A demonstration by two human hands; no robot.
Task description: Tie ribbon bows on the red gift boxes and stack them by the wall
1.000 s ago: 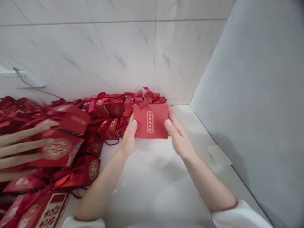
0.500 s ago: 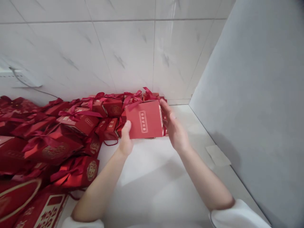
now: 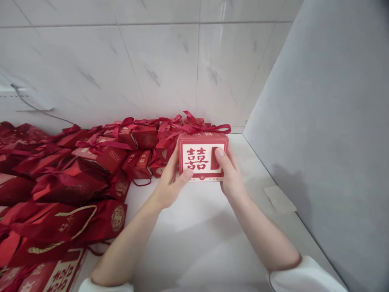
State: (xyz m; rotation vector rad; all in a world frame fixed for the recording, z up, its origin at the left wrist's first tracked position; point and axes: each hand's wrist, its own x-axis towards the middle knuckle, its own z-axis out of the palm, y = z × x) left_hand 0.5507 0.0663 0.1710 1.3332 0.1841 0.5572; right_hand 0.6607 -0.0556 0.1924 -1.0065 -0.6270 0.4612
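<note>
A red gift box [image 3: 203,176] with a white panel, red double-happiness characters and a ribbon bow on top is held upright between both hands. My left hand [image 3: 170,182] grips its left side, thumb on the lower front. My right hand [image 3: 232,174] clasps the right side, its thumb across the dark red strip on the panel. Behind and to the left, more red boxes with bows [image 3: 146,136] stand against the wall, partly hidden by the held box.
Red ribboned boxes [image 3: 68,182] are piled across the left of the white surface [image 3: 182,231]. A bag with a gold rope handle [image 3: 75,219] lies at lower left. A tiled wall [image 3: 164,69] rises behind, a grey panel [image 3: 328,121] on the right. A pale flat piece [image 3: 279,198] lies beside it.
The box has been turned so its double-happiness panel faces me, and it sits slightly further right. My right hand has closed on its side. The gold-handled bag at lower left has shifted.
</note>
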